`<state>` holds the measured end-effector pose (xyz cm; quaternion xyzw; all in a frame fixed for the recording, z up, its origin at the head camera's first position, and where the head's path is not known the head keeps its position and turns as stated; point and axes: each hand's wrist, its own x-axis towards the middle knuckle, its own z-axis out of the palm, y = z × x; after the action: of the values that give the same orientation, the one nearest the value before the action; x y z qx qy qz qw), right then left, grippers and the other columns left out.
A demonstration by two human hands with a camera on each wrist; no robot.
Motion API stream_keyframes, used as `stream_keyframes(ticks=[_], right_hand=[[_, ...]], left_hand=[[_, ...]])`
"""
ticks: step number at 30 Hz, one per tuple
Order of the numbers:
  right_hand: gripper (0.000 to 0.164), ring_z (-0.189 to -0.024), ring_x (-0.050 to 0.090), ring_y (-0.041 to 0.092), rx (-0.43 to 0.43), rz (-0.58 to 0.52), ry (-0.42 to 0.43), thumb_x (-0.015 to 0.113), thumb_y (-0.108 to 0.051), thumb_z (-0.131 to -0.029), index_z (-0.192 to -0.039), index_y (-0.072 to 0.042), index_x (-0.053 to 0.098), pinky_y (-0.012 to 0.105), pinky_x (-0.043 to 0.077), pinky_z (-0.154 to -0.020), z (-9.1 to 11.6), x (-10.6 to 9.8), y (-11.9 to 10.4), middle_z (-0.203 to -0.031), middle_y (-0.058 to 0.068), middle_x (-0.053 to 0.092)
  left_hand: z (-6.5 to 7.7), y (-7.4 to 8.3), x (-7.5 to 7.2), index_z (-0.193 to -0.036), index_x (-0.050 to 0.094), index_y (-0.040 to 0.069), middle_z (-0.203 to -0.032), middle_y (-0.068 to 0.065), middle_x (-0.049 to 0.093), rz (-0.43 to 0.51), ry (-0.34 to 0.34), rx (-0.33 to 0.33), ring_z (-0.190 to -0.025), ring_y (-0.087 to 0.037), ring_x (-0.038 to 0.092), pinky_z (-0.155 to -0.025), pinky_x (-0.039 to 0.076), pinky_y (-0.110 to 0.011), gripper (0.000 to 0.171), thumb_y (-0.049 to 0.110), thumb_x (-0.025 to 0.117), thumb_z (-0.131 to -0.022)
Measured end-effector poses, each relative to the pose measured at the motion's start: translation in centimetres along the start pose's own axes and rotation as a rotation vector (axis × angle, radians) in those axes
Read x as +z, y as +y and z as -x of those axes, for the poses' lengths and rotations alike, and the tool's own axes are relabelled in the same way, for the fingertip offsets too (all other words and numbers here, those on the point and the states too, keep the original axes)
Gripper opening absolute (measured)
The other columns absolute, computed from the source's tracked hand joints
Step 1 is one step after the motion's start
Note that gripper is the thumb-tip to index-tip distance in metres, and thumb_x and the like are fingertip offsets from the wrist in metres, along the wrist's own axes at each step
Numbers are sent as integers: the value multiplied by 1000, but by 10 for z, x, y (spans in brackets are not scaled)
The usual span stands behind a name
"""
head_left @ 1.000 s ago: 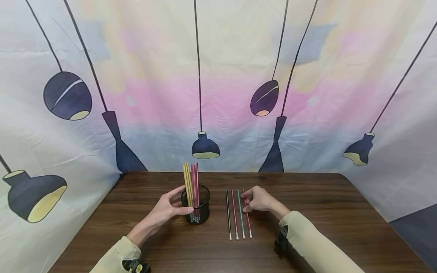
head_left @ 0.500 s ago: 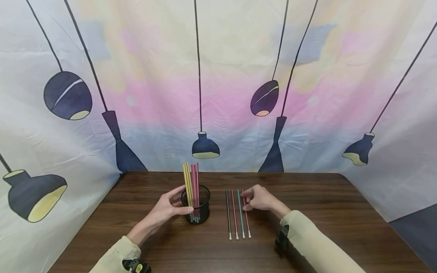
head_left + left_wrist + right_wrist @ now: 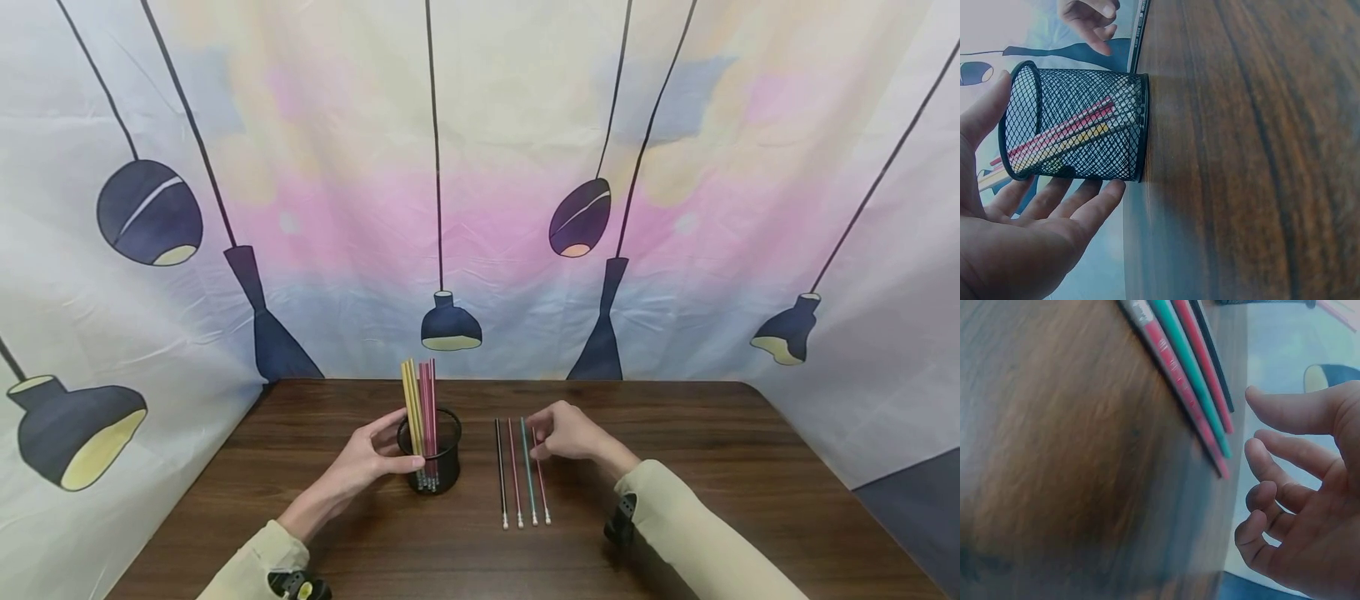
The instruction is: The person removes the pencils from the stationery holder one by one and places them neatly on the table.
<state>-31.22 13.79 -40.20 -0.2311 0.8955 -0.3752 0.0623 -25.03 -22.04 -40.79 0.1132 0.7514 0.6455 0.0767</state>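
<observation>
A dark brown wood-grain table (image 3: pixel 750 450) with rounded far corners is backed by a pale cloth backdrop (image 3: pixel 525 100) washed in pink, yellow and blue. Navy hanging lamps (image 3: pixel 452 323) are printed on the cloth, and folds can be seen in it. At the far right, a dark grey-blue area (image 3: pixel 922 500) is seen beyond the table's edge.

Left of the table's middle, a round black wire-mesh cup (image 3: pixel 447 475) is set upright, with slim yellow pencils (image 3: pixel 411 400) and pink-red pencils (image 3: pixel 427 400) leaned together inside it. The cup is held by the left hand (image 3: pixel 367 454), its thumb laid at the rim and its fingers curved about the side; part of the wall is hidden by it.

To the right, a black pencil (image 3: pixel 501 467), a red pencil (image 3: pixel 515 475), a teal-green pencil (image 3: pixel 528 471) and a pink-red pencil with a white end (image 3: pixel 542 483) are laid side by side. The last one's far end is covered in the head view by the right hand (image 3: pixel 570 433), whose fingers are loosely bent and parted from the thumb, holding nothing; in the right wrist view a gap is shown between fingertips and pencils.

Cream sleeves (image 3: pixel 705 533) and black wrist devices (image 3: pixel 621 521) are worn on both arms.
</observation>
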Motion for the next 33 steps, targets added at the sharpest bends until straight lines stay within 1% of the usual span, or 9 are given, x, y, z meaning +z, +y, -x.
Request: stream_keyframes(ticks=[7,11,15,20,24,26,29,31,33], right_hand=[[47,-72,56,15,-37,-6,-9,86,0,-82,-126,7,73,33,48,-71,-2,1,-14,-78,1,63],[44,-68,55,14,-51,3,-2,86,-2,-83,-125,4,74,32,47,-67,-4,4,-22,-81,2,65],[41,-70,55,14,-79,15,5,86,-4,-83,-122,0,76,33,46,-68,-6,6,-30,-86,7,68],[38,-82,61,22,-91,8,16,85,-4,-85,-122,-3,77,36,49,-73,-7,10,-39,-94,10,71],[37,-91,63,25,-96,-23,26,84,-5,-87,-123,-7,77,36,49,-74,-9,13,-47,-99,11,71],[37,-95,66,27,-113,-42,34,84,-6,-88,-124,-7,77,37,52,-77,-10,14,-52,-102,9,72],[36,-104,69,31,-140,-73,50,84,-6,-88,-123,-7,77,40,55,-84,-13,17,-59,-107,6,73],[36,-110,69,34,-155,-86,64,84,-6,-88,-123,-7,77,43,56,-89,-16,19,-64,-111,4,74],[36,-111,69,34,-168,-98,73,84,-6,-88,-123,-6,76,45,55,-92,-18,21,-69,-114,4,74]], left_hand=[[0,0,0,-165,30,0,-155,-29,48,4,-2,10,-140,-47,49,-106,49,-49,89,8,81,-92],[-1,0,1,-165,30,0,-155,-29,48,5,-3,12,-140,-47,49,-106,50,-48,89,8,81,-92],[-1,0,0,-165,30,0,-155,-29,48,7,-2,7,-140,-46,50,-106,50,-48,89,8,81,-92],[0,0,1,-165,29,-1,-155,-29,47,10,0,6,-140,-46,50,-106,49,-47,90,8,81,-92],[0,0,1,-165,30,-1,-154,-29,49,7,0,12,-139,-45,51,-105,50,-46,89,8,82,-92],[0,0,1,-165,30,-1,-154,-28,49,2,0,14,-139,-45,52,-104,51,-45,90,8,82,-92],[-1,0,1,-165,30,-1,-153,-28,50,-3,2,14,-138,-45,52,-103,51,-44,90,9,82,-92],[-1,-1,1,-165,30,-1,-154,-28,50,-4,4,12,-138,-45,52,-103,51,-44,90,9,82,-92],[-2,-2,0,-164,30,0,-154,-28,49,-4,9,10,-139,-45,52,-104,50,-45,90,10,82,-91]])
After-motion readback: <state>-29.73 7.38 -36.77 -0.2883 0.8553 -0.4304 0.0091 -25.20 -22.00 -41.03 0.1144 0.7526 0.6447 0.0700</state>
